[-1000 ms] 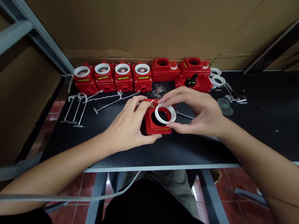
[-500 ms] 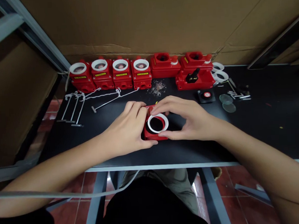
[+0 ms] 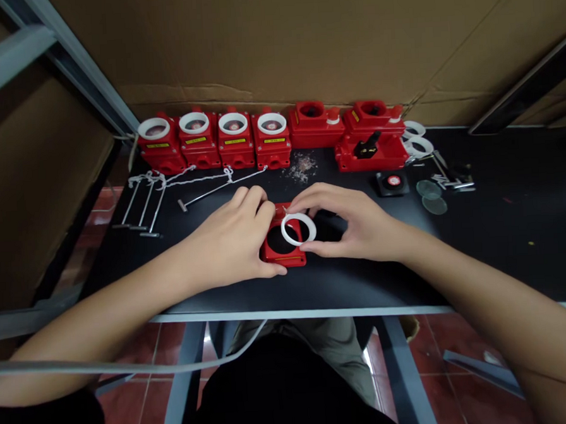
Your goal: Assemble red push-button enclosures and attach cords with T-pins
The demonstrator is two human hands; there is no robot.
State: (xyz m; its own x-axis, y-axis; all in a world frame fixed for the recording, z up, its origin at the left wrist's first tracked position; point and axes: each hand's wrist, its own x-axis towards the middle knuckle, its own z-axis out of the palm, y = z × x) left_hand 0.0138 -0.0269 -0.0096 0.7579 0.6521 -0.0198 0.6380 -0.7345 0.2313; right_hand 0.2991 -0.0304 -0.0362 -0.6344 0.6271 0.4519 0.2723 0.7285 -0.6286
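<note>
On the black tabletop lies a red housing cover [image 3: 285,260] with a wide round opening. My left hand [image 3: 239,233] is closed on its left side, thumb along the near edge and fingers over the far side. Between the thumb and fingers of my right hand [image 3: 354,224] is a white plastic ring [image 3: 311,236]. The ring is tilted and raised over the right part of the opening, so the hole shows through it. Whether the ring touches the cover, I cannot tell.
Several red boxes [image 3: 235,152] with white rings stand along the cardboard wall. Metal T-shaped rods [image 3: 143,206] on white cords lie at left. An open red housing [image 3: 370,161], a black part [image 3: 391,183], glass discs [image 3: 431,198] and loose white rings [image 3: 419,146] are at right. Grey crumbs [image 3: 302,167] lie behind my hands.
The white ring has lifted and tilted away from the opening, which now shows more. The red cover and my left hand have shifted slightly left.
</note>
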